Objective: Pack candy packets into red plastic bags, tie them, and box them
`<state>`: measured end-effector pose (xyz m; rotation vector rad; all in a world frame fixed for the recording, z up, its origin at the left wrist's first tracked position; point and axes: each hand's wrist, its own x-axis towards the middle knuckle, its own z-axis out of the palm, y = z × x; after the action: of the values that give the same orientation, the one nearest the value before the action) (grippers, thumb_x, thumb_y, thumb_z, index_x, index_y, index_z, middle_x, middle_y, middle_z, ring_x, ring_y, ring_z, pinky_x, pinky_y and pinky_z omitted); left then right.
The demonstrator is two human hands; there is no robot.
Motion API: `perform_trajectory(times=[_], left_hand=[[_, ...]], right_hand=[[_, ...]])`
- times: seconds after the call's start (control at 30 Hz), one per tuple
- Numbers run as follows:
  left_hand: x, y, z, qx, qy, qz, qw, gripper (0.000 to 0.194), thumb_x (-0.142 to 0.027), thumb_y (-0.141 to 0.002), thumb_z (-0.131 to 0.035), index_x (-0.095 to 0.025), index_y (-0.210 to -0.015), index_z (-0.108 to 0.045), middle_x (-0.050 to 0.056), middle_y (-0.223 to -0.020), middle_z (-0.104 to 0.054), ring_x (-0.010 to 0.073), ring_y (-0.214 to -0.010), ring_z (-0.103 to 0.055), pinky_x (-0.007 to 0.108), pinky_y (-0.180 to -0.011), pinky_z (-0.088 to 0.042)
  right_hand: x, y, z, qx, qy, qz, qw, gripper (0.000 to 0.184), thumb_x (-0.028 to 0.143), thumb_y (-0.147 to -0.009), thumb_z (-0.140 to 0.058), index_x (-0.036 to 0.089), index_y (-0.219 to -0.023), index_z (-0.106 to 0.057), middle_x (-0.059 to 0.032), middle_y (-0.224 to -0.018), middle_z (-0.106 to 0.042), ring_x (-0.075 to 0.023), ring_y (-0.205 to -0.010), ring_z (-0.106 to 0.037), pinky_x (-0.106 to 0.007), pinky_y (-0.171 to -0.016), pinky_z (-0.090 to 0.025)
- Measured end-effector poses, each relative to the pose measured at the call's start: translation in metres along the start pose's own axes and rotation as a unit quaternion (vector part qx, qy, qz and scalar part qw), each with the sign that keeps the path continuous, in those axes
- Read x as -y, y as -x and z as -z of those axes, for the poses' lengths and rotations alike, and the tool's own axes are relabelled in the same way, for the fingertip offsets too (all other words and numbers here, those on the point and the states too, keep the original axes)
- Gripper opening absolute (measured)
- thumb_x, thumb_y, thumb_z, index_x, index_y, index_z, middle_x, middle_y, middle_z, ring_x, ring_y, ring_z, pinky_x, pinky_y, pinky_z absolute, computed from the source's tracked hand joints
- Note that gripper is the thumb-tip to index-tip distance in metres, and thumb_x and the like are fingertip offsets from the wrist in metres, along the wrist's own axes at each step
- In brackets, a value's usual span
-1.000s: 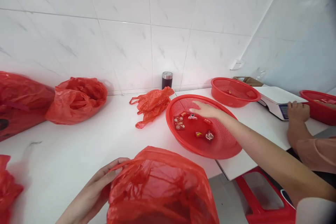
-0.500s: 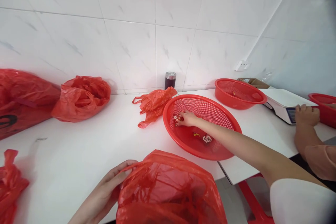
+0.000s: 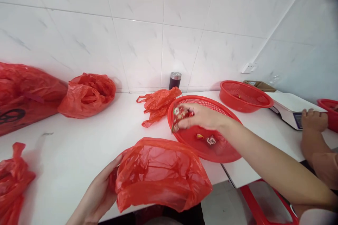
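My left hand [image 3: 99, 191] grips the left edge of an open red plastic bag [image 3: 161, 172] at the near edge of the white counter. My right hand [image 3: 200, 116] is raised over the left rim of a large red perforated basket [image 3: 224, 147], its fingers pinched on several small red-wrapped candies [image 3: 180, 114]. Two more wrapped candies [image 3: 207, 139] lie in the bottom of the basket. The bag's mouth faces up, just left of and below my right hand.
Other red bags lie on the counter: a crumpled one [image 3: 158, 102] behind the basket, a fuller one [image 3: 88, 95] and a big one [image 3: 23, 95] at left. A dark steel cup [image 3: 175, 80], second red basket [image 3: 244, 95] and white scale [image 3: 290, 107] stand behind. Another person's hand [image 3: 314, 121] rests by the scale.
My right hand closed on candies in the basket and lifted them up toward the bag. My left hand pulled the bag's edge wider and lower.
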<state>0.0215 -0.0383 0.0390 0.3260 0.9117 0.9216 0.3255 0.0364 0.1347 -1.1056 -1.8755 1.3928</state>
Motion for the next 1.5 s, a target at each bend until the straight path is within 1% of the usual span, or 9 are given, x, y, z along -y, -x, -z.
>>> perform_trajectory(times=[0.07,0.2,0.4,0.53,0.73,0.97,1.17,1.33,1.5], left_hand=[[0.002,-0.002,-0.004,-0.01,0.025,0.003,1.0,0.025,-0.025,-0.084,-0.061,-0.022,-0.107,-0.069,0.005,-0.091,-0.075,0.0236,-0.081,-0.071,0.034,-0.074,-0.058],[0.005,-0.007,-0.003,0.008,0.047,0.011,0.999,0.014,-0.026,-0.084,-0.062,-0.02,-0.095,-0.07,-0.001,-0.062,-0.066,0.0157,-0.055,-0.064,0.026,-0.055,-0.055],[0.005,-0.007,0.013,-0.009,0.03,-0.024,0.999,0.01,-0.026,-0.079,-0.07,-0.021,-0.087,-0.067,-0.006,-0.051,-0.05,0.0121,-0.046,-0.054,0.024,-0.046,-0.051],[0.004,0.0,0.014,-0.016,0.036,-0.023,0.999,0.013,-0.027,-0.079,-0.07,-0.021,-0.09,-0.068,-0.007,-0.05,-0.047,0.0102,-0.045,-0.05,0.023,-0.046,-0.05],[0.007,0.003,0.009,-0.044,0.032,-0.047,0.997,0.005,-0.02,-0.077,-0.069,-0.019,-0.081,-0.068,-0.005,-0.049,-0.048,0.0109,-0.043,-0.051,0.023,-0.044,-0.049],[0.006,0.004,0.009,-0.067,0.035,-0.052,0.996,0.017,-0.02,-0.076,-0.067,-0.019,-0.093,-0.07,-0.006,-0.048,-0.046,0.0113,-0.042,-0.052,0.021,-0.043,-0.049],[0.008,0.003,0.012,-0.091,0.045,-0.057,0.993,0.021,-0.022,-0.074,-0.067,-0.021,-0.095,-0.071,-0.005,-0.045,-0.048,0.0139,-0.039,-0.053,0.024,-0.04,-0.05],[0.009,0.001,0.009,-0.081,0.026,-0.052,0.995,0.015,-0.019,-0.076,-0.067,-0.02,-0.09,-0.071,-0.005,-0.049,-0.051,0.0137,-0.045,-0.057,0.024,-0.047,-0.053],[0.011,0.003,0.01,-0.07,0.024,-0.056,0.996,0.014,-0.025,-0.075,-0.07,-0.019,-0.087,-0.071,-0.005,-0.049,-0.05,0.0126,-0.045,-0.054,0.024,-0.045,-0.051]], right_hand=[[0.014,0.015,-0.041,0.071,0.042,0.012,0.997,0.028,0.032,-0.076,-0.072,0.022,-0.102,-0.065,-0.0008,-0.095,-0.071,-0.0183,-0.086,-0.069,-0.03,-0.074,-0.056],[0.015,0.033,-0.089,-0.006,0.249,0.059,0.967,0.043,0.022,-0.081,-0.066,0.028,-0.122,-0.059,-0.0043,-0.12,-0.064,-0.0216,-0.104,-0.062,-0.037,-0.09,-0.051],[-0.023,0.04,-0.007,-0.156,0.354,-0.044,0.921,0.038,0.038,-0.089,-0.054,0.033,-0.126,-0.053,-0.0039,-0.123,-0.059,-0.0188,-0.096,-0.063,-0.032,-0.079,-0.051],[-0.082,0.05,0.039,-0.067,0.433,-0.241,0.866,0.045,0.035,-0.07,-0.071,0.022,-0.113,-0.062,-0.0086,-0.099,-0.063,-0.0204,-0.076,-0.063,-0.03,-0.063,-0.047],[-0.121,0.047,0.046,0.031,0.415,-0.269,0.869,0.007,0.021,-0.07,-0.069,0.018,-0.073,-0.062,-0.0022,-0.075,-0.062,-0.0141,-0.064,-0.058,-0.023,-0.056,-0.039],[-0.129,0.026,0.083,-0.081,0.464,-0.303,0.828,0.043,0.04,-0.092,-0.048,0.016,-0.127,-0.046,-0.0164,-0.11,-0.06,-0.0224,-0.084,-0.061,-0.029,-0.063,-0.043],[-0.128,0.005,0.083,-0.021,0.451,-0.275,0.849,0.023,0.028,-0.081,-0.065,0.02,-0.102,-0.059,-0.0062,-0.094,-0.065,-0.0173,-0.072,-0.062,-0.026,-0.062,-0.044],[-0.122,-0.04,0.065,-0.071,0.483,-0.199,0.85,0.033,0.04,-0.091,-0.054,0.019,-0.118,-0.052,-0.0116,-0.115,-0.059,-0.0224,-0.104,-0.055,-0.031,-0.082,-0.043],[-0.118,-0.074,0.055,-0.027,0.507,-0.205,0.837,0.032,0.038,-0.09,-0.058,0.015,-0.113,-0.058,-0.0082,-0.113,-0.058,-0.0197,-0.096,-0.058,-0.039,-0.084,-0.048]])
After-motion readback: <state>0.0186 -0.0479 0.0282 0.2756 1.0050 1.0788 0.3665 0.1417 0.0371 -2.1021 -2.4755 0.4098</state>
